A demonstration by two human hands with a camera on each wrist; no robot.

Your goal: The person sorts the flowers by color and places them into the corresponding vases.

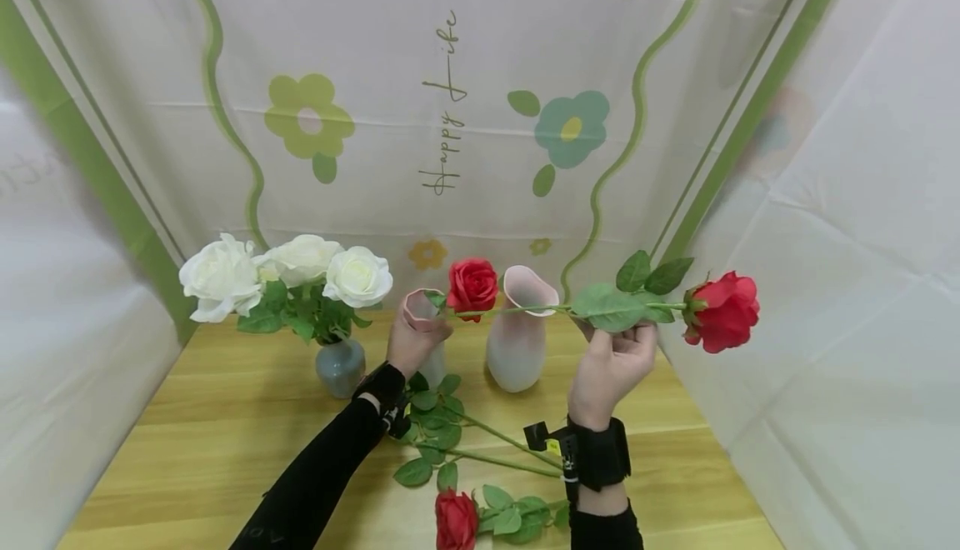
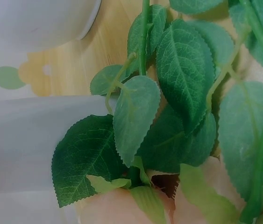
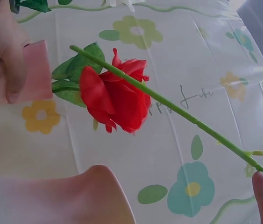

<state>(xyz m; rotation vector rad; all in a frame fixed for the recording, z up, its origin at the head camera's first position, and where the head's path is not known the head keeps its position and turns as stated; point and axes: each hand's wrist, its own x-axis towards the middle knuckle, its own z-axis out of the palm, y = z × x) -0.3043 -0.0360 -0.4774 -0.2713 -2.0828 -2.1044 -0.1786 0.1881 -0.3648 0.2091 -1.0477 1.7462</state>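
My left hand (image 1: 414, 343) grips a small pink-and-white vase (image 1: 433, 367) just below its faceted pink rim (image 3: 40, 70). A red rose (image 1: 472, 287) stands in this vase, its head leaning right of the opening. My right hand (image 1: 613, 367) pinches the stem of another red rose (image 1: 722, 312) close to its leaves (image 1: 611, 307). That rose lies sideways in the air, head to the right, with its bare stem (image 3: 182, 112) pointing left toward the first rose. Between the hands stands a taller pink-and-white vase (image 1: 517, 350) with a wavy rim.
White roses (image 1: 358, 277) fill a blue-grey vase (image 1: 341, 368) at the left. Leafy stems (image 1: 438, 425) lie on the wooden table (image 1: 225, 442) below the left hand. Another red rose (image 1: 456, 521) lies at the front. A printed cloth (image 1: 375, 158) hangs behind.
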